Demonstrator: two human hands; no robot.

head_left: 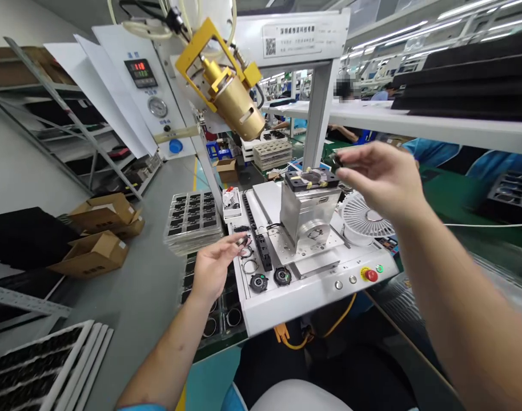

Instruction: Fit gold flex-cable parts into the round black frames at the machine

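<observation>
The left hand [210, 269] pinches a ring-like part [243, 241]. The right hand [385, 180] clamps a small dark piece [337, 160] in its fingertips, near the black fixture [301, 180].

Head-worn view, forward and down

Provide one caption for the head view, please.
Left hand holding a small part, right hand pinching a dark piece near the metal fixture.

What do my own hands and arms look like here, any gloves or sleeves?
Your left hand and right hand are both bare, with no gloves, rings or watch visible. A bright blue sleeve edge shows by the left elbow; the right forearm shows no sleeve.
</observation>
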